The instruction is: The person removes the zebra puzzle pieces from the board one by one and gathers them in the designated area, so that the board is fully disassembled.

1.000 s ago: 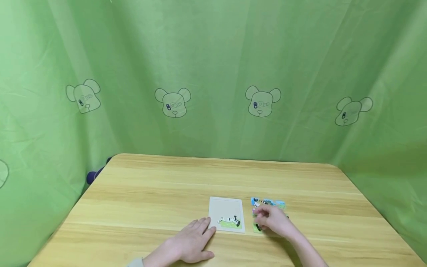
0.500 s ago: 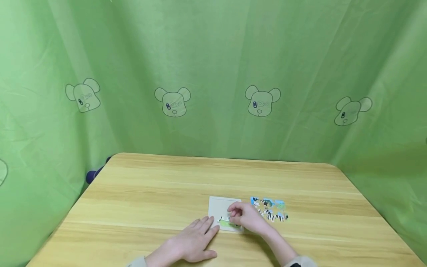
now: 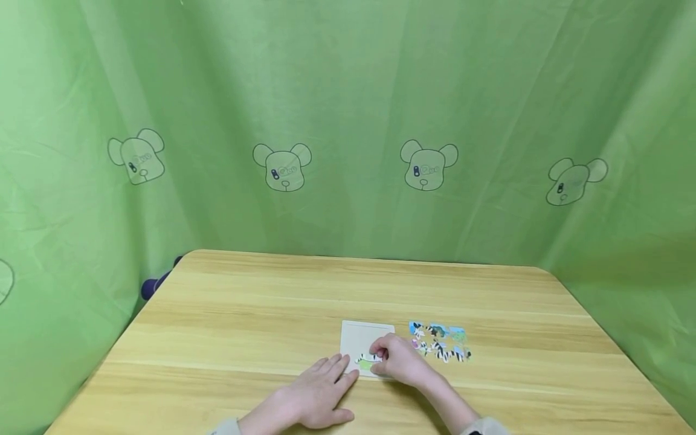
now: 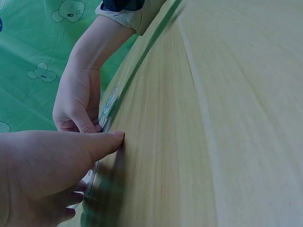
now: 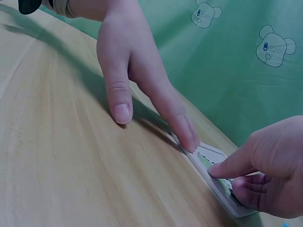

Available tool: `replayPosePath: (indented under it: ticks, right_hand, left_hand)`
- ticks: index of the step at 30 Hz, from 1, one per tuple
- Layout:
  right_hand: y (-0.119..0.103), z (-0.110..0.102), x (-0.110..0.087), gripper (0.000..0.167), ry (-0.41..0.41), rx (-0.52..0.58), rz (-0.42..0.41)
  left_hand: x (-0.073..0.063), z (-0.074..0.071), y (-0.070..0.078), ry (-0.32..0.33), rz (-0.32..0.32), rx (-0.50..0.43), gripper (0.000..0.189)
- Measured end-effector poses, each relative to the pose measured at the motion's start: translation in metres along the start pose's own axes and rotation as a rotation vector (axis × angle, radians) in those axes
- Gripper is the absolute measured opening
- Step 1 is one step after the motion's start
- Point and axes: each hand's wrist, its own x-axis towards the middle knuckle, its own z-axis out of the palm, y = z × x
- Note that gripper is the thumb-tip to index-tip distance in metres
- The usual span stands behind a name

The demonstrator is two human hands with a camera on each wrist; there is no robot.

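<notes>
A pale puzzle board lies on the wooden table, with zebra-and-grass puzzle pieces along its lower part. My left hand lies with straight fingers, its fingertips resting on the board's near left edge. My right hand is over the board's lower right, thumb and fingers bent together around a puzzle piece that they mostly cover. In the right wrist view, the right thumb touches the green picture area inside the board's rim, with the other fingers curled beside it.
Several loose puzzle pieces with zebra, tree and sky prints lie right of the board. A green curtain with bear drawings hangs behind and beside the table. Something dark purple shows past the table's left edge.
My right hand has moved left from the loose pieces onto the board, and a green piece has gone from the loose group's near side. The left hand has shifted slightly right on the board.
</notes>
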Motion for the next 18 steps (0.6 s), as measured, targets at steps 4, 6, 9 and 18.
replayPosePath:
  ticks: [4,6,9,18]
  right_hand:
    - [-0.0016,0.0008,-0.0010,0.020,0.004,-0.006,-0.003]
    - [-0.0023,0.0012,-0.0011,0.019,0.003,0.001,-0.001]
    - [-0.0016,0.0023,-0.0018,0.020,-0.006,0.025,0.019]
    - [0.0018,0.0041,-0.0036,0.023,0.005,0.079,0.026]
  left_hand:
    - [-0.0002,-0.0004,0.0013,-0.004,-0.006,-0.008,0.071]
    - [-0.0003,-0.0006,0.0011,0.001,-0.003,-0.004,0.071]
    - [-0.0004,0.0001,0.0012,0.003,0.003,-0.001,0.071]
    - [-0.0007,0.0001,0.0009,0.012,0.010,0.007,0.071]
